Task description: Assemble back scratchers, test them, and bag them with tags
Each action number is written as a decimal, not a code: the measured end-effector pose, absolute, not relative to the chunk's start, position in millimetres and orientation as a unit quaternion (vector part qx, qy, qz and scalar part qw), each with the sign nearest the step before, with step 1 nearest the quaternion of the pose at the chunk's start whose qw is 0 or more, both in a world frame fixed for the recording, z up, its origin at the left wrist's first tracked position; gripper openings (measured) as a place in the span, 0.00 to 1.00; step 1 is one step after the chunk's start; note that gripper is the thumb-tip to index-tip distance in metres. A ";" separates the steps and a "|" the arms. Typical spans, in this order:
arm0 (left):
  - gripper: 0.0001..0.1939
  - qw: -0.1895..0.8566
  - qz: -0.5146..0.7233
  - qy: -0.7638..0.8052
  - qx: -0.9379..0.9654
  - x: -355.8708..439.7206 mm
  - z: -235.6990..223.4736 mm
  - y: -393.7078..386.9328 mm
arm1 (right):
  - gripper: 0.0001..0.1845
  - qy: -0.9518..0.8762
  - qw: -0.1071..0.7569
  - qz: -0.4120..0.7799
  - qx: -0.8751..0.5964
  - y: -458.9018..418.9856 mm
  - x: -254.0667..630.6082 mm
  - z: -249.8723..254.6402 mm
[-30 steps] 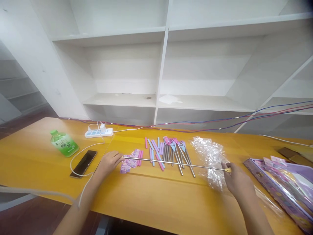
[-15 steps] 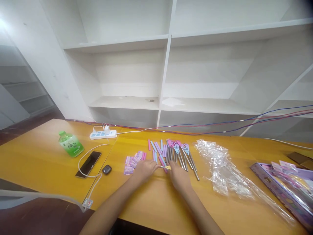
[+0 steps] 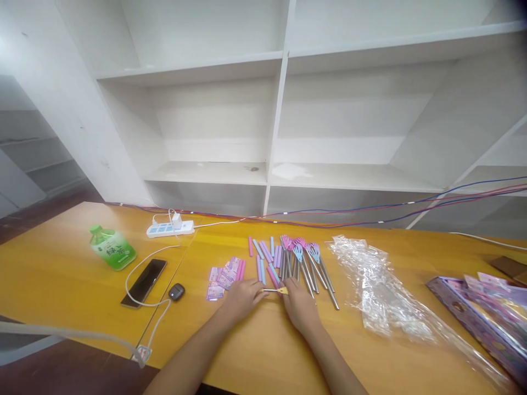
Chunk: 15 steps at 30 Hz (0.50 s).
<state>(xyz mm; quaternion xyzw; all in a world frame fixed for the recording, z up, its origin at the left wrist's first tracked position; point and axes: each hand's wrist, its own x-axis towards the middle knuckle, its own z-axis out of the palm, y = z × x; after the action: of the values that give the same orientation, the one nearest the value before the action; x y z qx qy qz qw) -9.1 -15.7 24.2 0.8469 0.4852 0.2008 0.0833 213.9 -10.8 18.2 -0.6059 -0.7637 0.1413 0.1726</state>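
My left hand [image 3: 246, 297] is closed on the metal rod of a small back scratcher [image 3: 270, 290] with a yellow head. The fingers of my right hand [image 3: 300, 303] pinch its yellow end. A short stretch of rod shows between the hands, just above the table. Beyond my right hand lie several back scratchers [image 3: 307, 260] with pink and blue hand-shaped heads and metal rods. Pink, blue and purple tube-like grips [image 3: 267, 250] are scattered just past my hands. Left of them, near my left hand, is a loose pile of printed cards [image 3: 226, 274].
Crumpled clear plastic bags [image 3: 376, 285] spread on the right, beside a purple box [image 3: 465, 315] of packaged items. On the left are a green bottle [image 3: 113, 248], a phone [image 3: 145, 282], a black case [image 3: 177, 291], cables and a power strip [image 3: 170, 229]. White shelves [image 3: 214, 171] stand behind the table.
The gap between my hands has widened slightly, and more of the metal rod shows. Both hands still hold the back scratcher. The view has shifted a little.
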 end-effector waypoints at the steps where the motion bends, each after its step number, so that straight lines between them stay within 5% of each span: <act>1: 0.12 0.089 0.202 0.483 0.847 -10.3 25.0 -15.8 | 0.09 -0.765 0.173 0.145 -0.603 -11.4 213.8 18.1; 15: 0.15 0.059 0.187 0.453 0.870 -6.6 18.1 -10.4 | 0.07 -0.771 0.138 0.121 -0.610 -12.3 212.6 23.8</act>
<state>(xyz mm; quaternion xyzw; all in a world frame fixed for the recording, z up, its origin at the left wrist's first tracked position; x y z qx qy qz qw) -6.6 -10.4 18.1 0.8698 0.4529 0.1866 0.0595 212.6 -12.3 23.8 -0.6103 -0.7705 0.1214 0.1379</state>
